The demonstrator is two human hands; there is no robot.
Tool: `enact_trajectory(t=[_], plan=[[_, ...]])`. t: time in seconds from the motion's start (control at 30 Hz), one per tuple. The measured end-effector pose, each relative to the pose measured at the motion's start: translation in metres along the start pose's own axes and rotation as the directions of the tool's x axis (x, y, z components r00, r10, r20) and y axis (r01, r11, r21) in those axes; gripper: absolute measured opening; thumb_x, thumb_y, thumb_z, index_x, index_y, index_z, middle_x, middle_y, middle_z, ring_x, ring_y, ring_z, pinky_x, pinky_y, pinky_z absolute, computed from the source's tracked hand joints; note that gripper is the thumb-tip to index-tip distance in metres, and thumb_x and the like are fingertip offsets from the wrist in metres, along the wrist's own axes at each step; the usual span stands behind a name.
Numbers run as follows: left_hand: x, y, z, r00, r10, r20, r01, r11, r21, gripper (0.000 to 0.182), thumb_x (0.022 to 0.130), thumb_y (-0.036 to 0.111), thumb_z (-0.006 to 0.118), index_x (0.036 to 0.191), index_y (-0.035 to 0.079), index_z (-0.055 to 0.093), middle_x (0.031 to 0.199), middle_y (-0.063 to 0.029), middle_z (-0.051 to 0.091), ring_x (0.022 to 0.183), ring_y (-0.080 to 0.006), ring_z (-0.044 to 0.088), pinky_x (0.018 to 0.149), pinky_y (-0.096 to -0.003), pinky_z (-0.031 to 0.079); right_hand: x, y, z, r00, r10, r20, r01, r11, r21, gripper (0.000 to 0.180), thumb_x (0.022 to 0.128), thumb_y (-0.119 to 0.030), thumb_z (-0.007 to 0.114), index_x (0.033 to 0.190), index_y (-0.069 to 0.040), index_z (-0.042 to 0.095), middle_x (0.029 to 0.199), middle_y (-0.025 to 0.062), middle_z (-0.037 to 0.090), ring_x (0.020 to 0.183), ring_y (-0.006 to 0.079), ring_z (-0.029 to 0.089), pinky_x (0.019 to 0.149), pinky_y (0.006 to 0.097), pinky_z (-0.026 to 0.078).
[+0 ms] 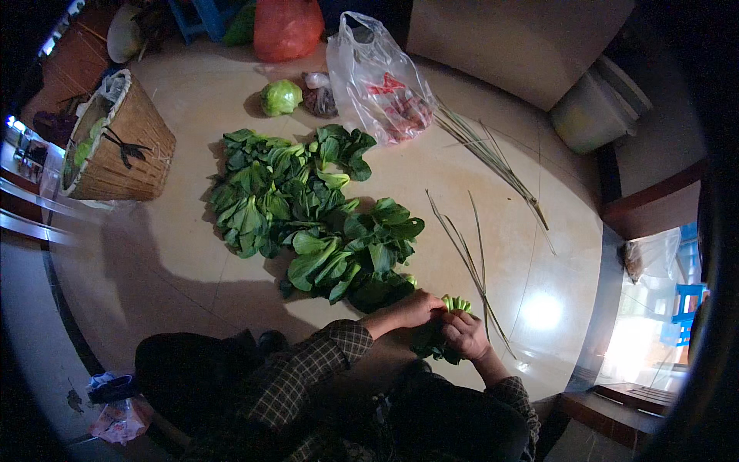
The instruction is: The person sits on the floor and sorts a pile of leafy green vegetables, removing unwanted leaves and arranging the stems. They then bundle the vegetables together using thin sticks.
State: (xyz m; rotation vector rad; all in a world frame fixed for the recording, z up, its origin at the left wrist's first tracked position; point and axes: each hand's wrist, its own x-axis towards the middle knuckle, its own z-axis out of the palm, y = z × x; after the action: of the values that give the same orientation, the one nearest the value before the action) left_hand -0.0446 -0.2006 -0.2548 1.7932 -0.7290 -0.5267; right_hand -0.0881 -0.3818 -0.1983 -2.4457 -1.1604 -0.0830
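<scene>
My left hand and my right hand meet at a bunch of leafy greens, both closed on it near its pale green stems. The dark leaves hang down below my hands, above the floor near my knees. Whether a strand runs between my fingers is too small to tell. Ahead and to the left, a large heap of leafy greens, like bok choy, lies on the tiled floor. Several long thin dried stalks lie just beyond my right hand. A thicker bundle of such stalks lies farther off.
A woven basket holding greens stands at the left. Beyond the heap are a round cabbage, a small dark bag, a clear plastic bag and a red bag. A pale bin stands at the upper right.
</scene>
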Motion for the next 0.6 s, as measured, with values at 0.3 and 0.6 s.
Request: enact_trajectory(t=[0.3,0.6], plan=[[-0.006,0.010,0.007,0.931,0.357,-0.076,-0.279,0.830,0.483,0.019,0.067,0.003,0.053,0.085,0.000,0.052,0.083,-0.0136,0.056,0.079,-0.0296,0.059,0.071,-0.0381,0.048,-0.004,0.001,0.002,0.999,0.035,-0.039,-0.034,0.999,0.019,0.019,0.062,-0.014,0.055,0.080,-0.008,0.053,0.093,0.0060,0.058,0.081,0.0212,0.057,0.058,0.0322,0.049],[-0.015,0.011,0.011,0.941,0.257,-0.220,-0.186,0.936,0.298,0.013,0.070,0.008,0.059,0.076,0.005,0.048,0.075,-0.0114,0.051,0.073,-0.0305,0.056,0.062,-0.0391,0.048,-0.007,-0.019,0.032,0.821,0.464,-0.332,-0.414,0.885,0.211,0.013,0.067,-0.002,0.064,0.072,-0.005,0.052,0.078,0.0088,0.055,0.073,0.0274,0.054,0.061,0.0350,0.045]])
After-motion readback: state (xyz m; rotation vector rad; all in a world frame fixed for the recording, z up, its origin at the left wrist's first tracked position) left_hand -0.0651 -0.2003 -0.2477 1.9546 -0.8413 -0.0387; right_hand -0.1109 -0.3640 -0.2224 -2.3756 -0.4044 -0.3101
